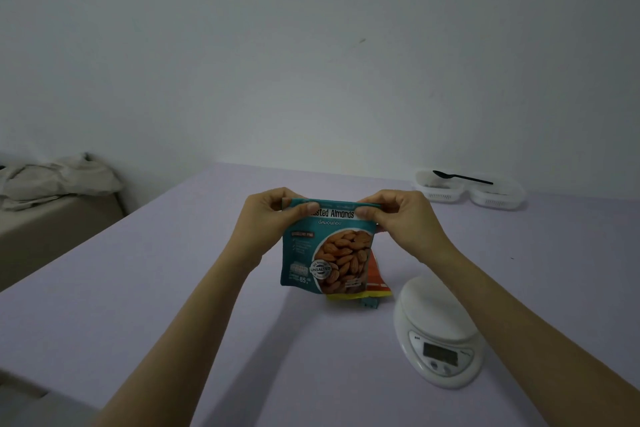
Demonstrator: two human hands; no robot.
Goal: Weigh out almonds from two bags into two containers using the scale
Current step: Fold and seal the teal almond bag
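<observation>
Here the left hand [268, 218] and right hand [403, 218] each pinched the top edge of the teal almond bag [325, 250], held upright above the table [173, 288]. An orange bag [375, 279] lay behind it, beside the white scale [438, 333].

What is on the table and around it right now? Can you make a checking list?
Surface: pale purple table, bare in front.
Job's things: teal almond bag held up; orange bag lying behind it; white scale, pan bare; two white containers at the far right, black spoon across them.
Clutter: nothing seen.
Grippers: left hand and right hand pinch the teal bag's top edge.
Cables: nothing seen.
Surroundings: plain wall; crumpled cloth on a bed at left.
</observation>
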